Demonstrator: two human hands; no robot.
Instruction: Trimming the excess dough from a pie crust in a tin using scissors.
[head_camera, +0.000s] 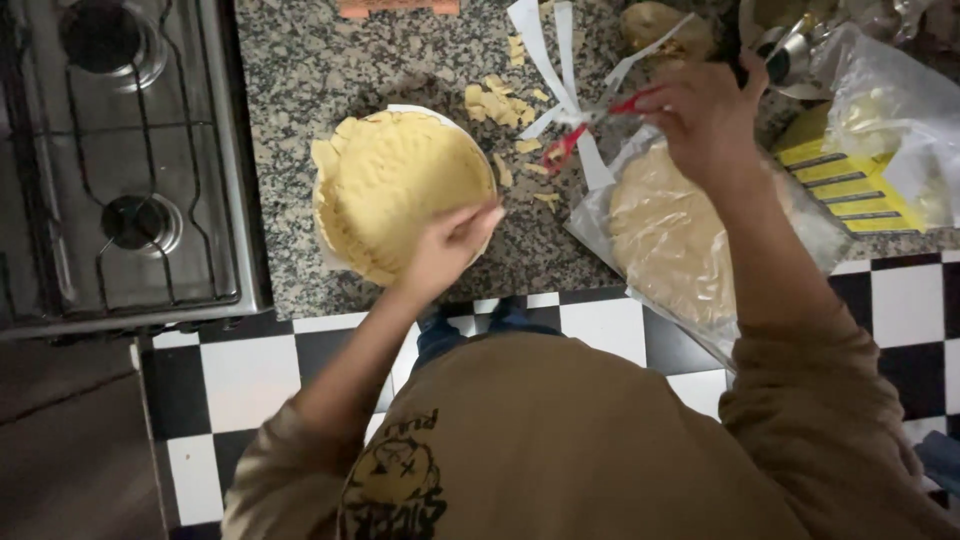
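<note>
A round white pie dish (432, 113) lined with pale yellow dough (400, 180) sits on the speckled granite counter (300, 70). My left hand (448, 250) grips the dish's near right rim, fingers on the dough edge. My right hand (700, 110) is raised over the counter to the right and holds red-handled scissors (590, 125), which point left toward the dish. Small cut dough scraps (495, 102) lie between the dish and the scissors.
A gas stove (120, 160) fills the left. A flat dough disc in clear plastic wrap (670, 235) overhangs the counter's front edge. White paper strips (545, 50), a yellow package (850, 180), a plastic bag (880, 90) and a metal utensil (790, 50) lie at the back right. Checkered floor (900, 300) lies below.
</note>
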